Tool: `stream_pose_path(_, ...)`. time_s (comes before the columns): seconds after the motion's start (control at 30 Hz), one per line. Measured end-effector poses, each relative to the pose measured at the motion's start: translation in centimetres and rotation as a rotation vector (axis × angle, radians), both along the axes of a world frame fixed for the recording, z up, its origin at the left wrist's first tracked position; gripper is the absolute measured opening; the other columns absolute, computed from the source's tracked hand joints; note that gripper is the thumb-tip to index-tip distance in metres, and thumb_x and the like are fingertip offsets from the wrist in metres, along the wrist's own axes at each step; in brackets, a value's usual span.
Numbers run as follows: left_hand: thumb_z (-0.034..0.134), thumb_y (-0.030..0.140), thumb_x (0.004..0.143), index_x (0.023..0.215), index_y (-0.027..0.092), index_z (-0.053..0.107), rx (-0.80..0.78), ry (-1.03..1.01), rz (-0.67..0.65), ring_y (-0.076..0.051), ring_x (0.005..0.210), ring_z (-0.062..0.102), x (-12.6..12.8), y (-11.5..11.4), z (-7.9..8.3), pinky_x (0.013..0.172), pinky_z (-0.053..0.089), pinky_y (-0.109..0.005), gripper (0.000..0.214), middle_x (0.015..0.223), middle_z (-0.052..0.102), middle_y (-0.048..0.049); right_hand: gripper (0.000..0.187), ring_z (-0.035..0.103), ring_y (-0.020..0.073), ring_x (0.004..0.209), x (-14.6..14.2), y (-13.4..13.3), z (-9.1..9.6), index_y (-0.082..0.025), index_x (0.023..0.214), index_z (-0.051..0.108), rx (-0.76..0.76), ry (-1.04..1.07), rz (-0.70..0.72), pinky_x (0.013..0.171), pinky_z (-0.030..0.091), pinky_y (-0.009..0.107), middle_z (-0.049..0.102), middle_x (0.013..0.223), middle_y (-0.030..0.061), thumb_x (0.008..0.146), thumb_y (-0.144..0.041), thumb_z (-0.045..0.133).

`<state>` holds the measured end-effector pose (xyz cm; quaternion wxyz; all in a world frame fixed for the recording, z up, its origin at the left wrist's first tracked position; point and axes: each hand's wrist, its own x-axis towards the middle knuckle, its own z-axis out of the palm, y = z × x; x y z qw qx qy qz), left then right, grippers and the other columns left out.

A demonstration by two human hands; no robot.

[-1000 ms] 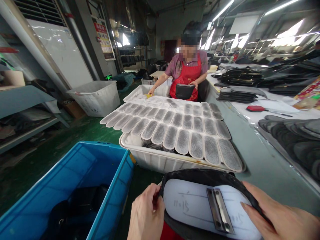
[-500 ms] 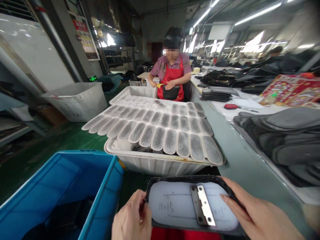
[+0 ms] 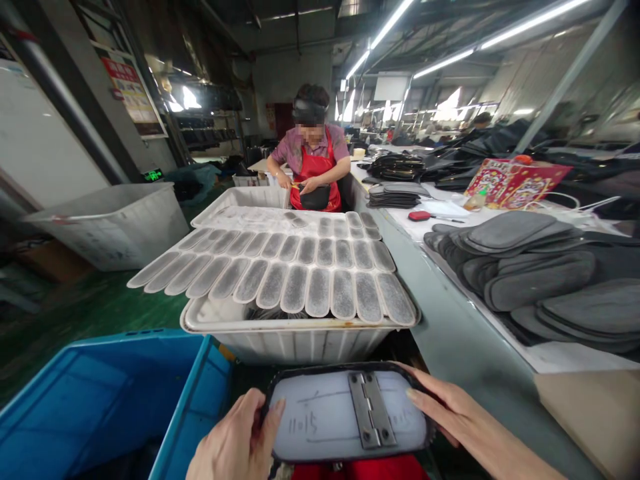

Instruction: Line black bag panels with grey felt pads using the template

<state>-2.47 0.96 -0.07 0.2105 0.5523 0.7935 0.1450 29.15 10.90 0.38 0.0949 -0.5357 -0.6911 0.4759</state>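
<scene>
Both hands hold an oblong panel (image 3: 320,423) low in front of me. Its face is milky white plastic with handwritten marks, and black material wraps round its edge. A metal hinge (image 3: 371,410) lies across the white face, right of the middle. At the panel's left end my left hand (image 3: 237,433) grips it, thumb on the front and fingers behind. My right hand (image 3: 450,407) grips the right end, its thumb over the edge and the other fingers partly hidden behind. Just beyond the panel, a white tub (image 3: 300,340) carries a board covered with rows of grey oblong pieces (image 3: 295,290).
A blue bin (image 3: 195,393) with dark items inside stands at the left. Stacked dark grey rounded pieces (image 3: 543,270) lie on the table (image 3: 445,320) at the right, near a red-handled tool (image 3: 419,216). Across the tub, a person in a red apron (image 3: 330,167) handles a black piece.
The view has turned rightward, so the surroundings sit further left. The panel's tilt has changed, and my left thumb now lies on its white face. Both hands still hold it.
</scene>
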Motion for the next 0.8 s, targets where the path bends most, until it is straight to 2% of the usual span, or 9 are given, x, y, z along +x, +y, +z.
stream_pose_path(0.07, 0.043, 0.042, 0.095, 0.112, 0.027, 0.057, 0.022, -0.016, -0.011, -0.016, 0.072, 0.065, -0.5, 1.1, 0.7, 0.067, 0.045, -0.025, 0.027, 0.081, 0.066, 0.002, 0.066, 0.052, 0.0341, 0.125, 0.2, 1.0, 0.9, -0.023, 0.139, 0.054, 0.127, -0.083, 0.086, 0.107, 0.038, 0.047, 0.061, 0.133, 0.0112, 0.09, -0.066, 0.043)
stream_pose_path(0.13, 0.046, 0.036, 0.095, 0.121, 0.029, 0.058, 0.063, 0.001, -0.069, -0.017, 0.085, 0.067, -0.4, 2.3, 1.7, 0.075, 0.046, -0.025, 0.029, 0.095, 0.07, 0.0012, 0.059, 0.047, 0.0343, 0.129, -0.4, 2.0, 1.9, -0.029, 0.135, 0.058, 0.259, -0.168, 0.165, 0.108, 0.035, 0.049, 0.054, 0.139, 0.0097, 0.09, -0.065, 0.044)
stream_pose_path(0.17, 0.046, 0.032, 0.096, 0.115, 0.03, 0.062, 0.079, 0.024, -0.117, -0.017, 0.091, 0.068, -0.3, 2.9, 2.2, 0.078, 0.046, -0.026, 0.025, 0.1, 0.071, 0.0011, 0.052, 0.052, 0.0324, 0.124, -0.9, 2.4, 2.3, -0.031, 0.132, 0.059, 0.317, -0.194, 0.217, 0.103, 0.039, 0.048, 0.057, 0.134, 0.009, 0.093, -0.061, 0.042)
stream_pose_path(0.23, 0.044, 0.027, 0.098, 0.096, 0.028, 0.068, 0.078, 0.092, -0.201, -0.019, 0.091, 0.069, 0.1, 3.8, 3.1, 0.076, 0.045, -0.026, 0.025, 0.095, 0.072, 0.0014, 0.039, 0.062, 0.0263, 0.103, -2.2, 3.1, 2.9, -0.031, 0.12, 0.064, 0.424, -0.211, 0.351, 0.088, 0.046, 0.042, 0.063, 0.114, 0.0065, 0.099, -0.05, 0.038)
stream_pose_path(0.3, 0.043, 0.026, 0.099, 0.086, 0.025, 0.068, 0.045, 0.17, -0.249, -0.02, 0.086, 0.07, 0.4, 4.3, 3.8, 0.07, 0.045, -0.025, 0.028, 0.086, 0.073, 0.0011, 0.035, 0.063, 0.0211, 0.086, -3.4, 3.7, 3.3, -0.027, 0.101, 0.067, 0.501, -0.213, 0.457, 0.076, 0.046, 0.037, 0.061, 0.097, 0.0032, 0.102, -0.041, 0.034)
stream_pose_path(0.37, 0.042, 0.026, 0.099, 0.092, 0.025, 0.068, 0.025, 0.232, -0.293, -0.02, 0.087, 0.071, 0.5, 4.5, 4.1, 0.07, 0.046, -0.025, 0.027, 0.086, 0.074, 0.0002, 0.036, 0.061, 0.0183, 0.08, -3.9, 4.3, 3.4, -0.024, 0.089, 0.064, 0.554, -0.217, 0.522, 0.072, 0.043, 0.035, 0.057, 0.093, 0.0018, 0.103, -0.037, 0.033)
stream_pose_path(0.5, 0.043, 0.03, 0.1, 0.102, 0.028, 0.066, 0.006, 0.322, -0.429, -0.021, 0.088, 0.072, 0.4, 4.8, 4.3, 0.069, 0.047, -0.026, 0.023, 0.09, 0.074, -0.0002, 0.03, 0.062, 0.0189, 0.083, -3.5, 5.1, 3.4, -0.023, 0.092, 0.061, 0.595, -0.255, 0.643, 0.071, 0.041, 0.034, 0.058, 0.094, 0.0013, 0.103, -0.032, 0.035)
stream_pose_path(0.63, 0.039, 0.028, 0.101, 0.087, 0.022, 0.063, -0.074, 0.436, -0.51, -0.025, 0.081, 0.072, 0.7, 5.8, 4.5, 0.063, 0.047, -0.029, 0.029, 0.082, 0.072, -0.0012, 0.027, 0.061, 0.0213, 0.076, -3.2, 5.2, 2.8, -0.019, 0.089, 0.058, 0.676, -0.321, 0.672, 0.064, 0.039, 0.035, 0.061, 0.09, 0.0038, 0.103, -0.025, 0.036)
stream_pose_path(0.8, 0.036, 0.021, 0.1, 0.086, 0.023, 0.06, -0.074, 0.507, -0.488, -0.028, 0.077, 0.073, 1.6, 6.6, 4.3, 0.058, 0.046, -0.031, 0.028, 0.077, 0.072, -0.0009, 0.025, 0.06, 0.0225, 0.076, -3.6, 5.3, 1.9, -0.017, 0.087, 0.057, 0.672, -0.289, 0.647, 0.063, 0.038, 0.035, 0.061, 0.089, 0.0056, 0.101, -0.019, 0.036)
